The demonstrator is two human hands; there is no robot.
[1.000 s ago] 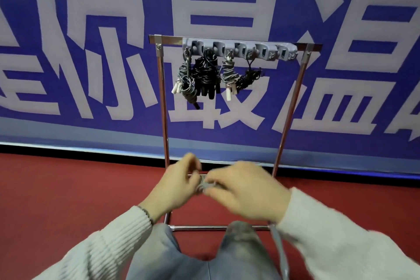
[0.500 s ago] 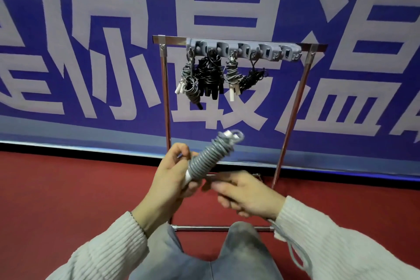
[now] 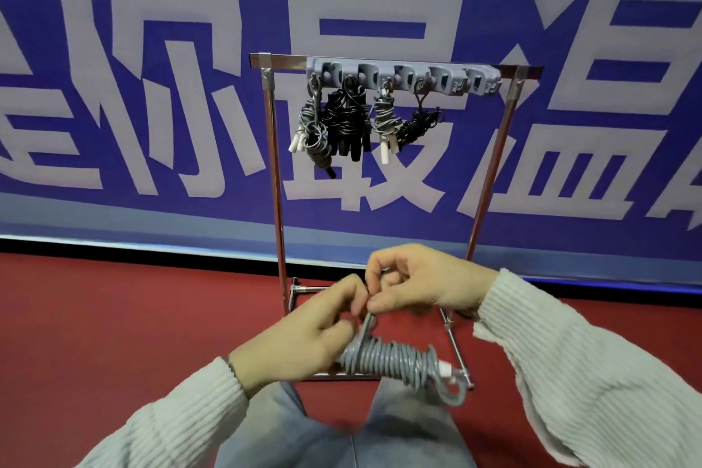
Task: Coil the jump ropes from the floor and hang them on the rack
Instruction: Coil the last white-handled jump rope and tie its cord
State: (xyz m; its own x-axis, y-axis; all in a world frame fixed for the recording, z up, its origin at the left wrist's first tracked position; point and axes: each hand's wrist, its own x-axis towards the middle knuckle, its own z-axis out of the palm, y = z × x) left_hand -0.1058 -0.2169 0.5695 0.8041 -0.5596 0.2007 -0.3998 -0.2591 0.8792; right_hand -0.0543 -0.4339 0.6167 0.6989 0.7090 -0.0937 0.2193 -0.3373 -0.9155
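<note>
A grey jump rope, wound into a tight bundle with a white handle end at its right, hangs low in front of me. My left hand holds the bundle's left end. My right hand pinches the strand that rises from that end, fingertips close to my left thumb. Behind stands a metal rack with a grey hook bar on top. Several coiled ropes hang from its left hooks: a grey one, a black one, a second grey one and a small black one.
The hooks at the right end of the bar carry nothing. The rack's base rails lie on the red floor just past my knees. A blue banner with large pale characters covers the wall behind.
The bundle, held upright half a second ago, has swung down to lie sideways below my hands. My right hand has risen and now pinches the strand at the bundle's end.
</note>
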